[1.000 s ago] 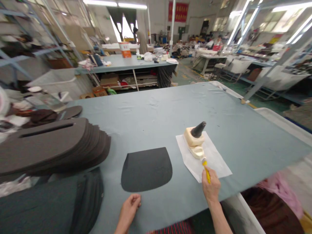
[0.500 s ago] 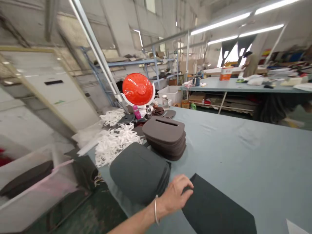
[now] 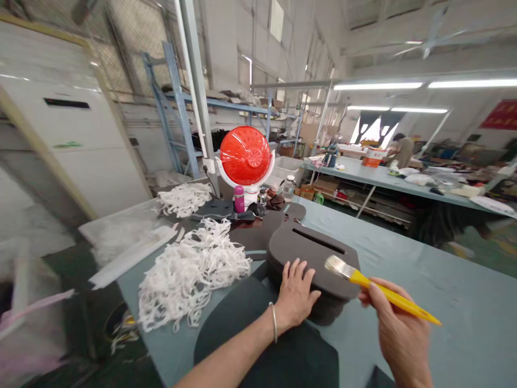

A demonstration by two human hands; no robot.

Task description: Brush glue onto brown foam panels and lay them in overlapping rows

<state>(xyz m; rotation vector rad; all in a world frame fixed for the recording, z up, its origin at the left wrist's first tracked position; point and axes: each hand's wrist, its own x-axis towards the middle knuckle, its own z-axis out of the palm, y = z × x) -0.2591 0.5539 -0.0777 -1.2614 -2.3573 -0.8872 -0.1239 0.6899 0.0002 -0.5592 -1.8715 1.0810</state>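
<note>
A stack of dark brown-grey foam-like pieces with a long slot lies on the table in front of me. My left hand rests on its near edge, fingers spread and holding nothing. In my right hand is a paintbrush with a yellow handle. Its pale bristles point left, appearing over the right part of the stack. Below my left forearm lies a pile of dark, round-cornered sheets. The corner of another dark piece shows at the bottom edge.
White curly strips are heaped on the left of the blue-grey table. Behind the stack are a pink bottle, a small dark bottle and a red round heater. A metal post rises at the table's far side. Another person stands far off.
The view has swung left from the glue block on white paper. My left hand has moved from beside the single dark sheet onto the slotted stack. My right hand still holds the brush, now beside the stack.
</note>
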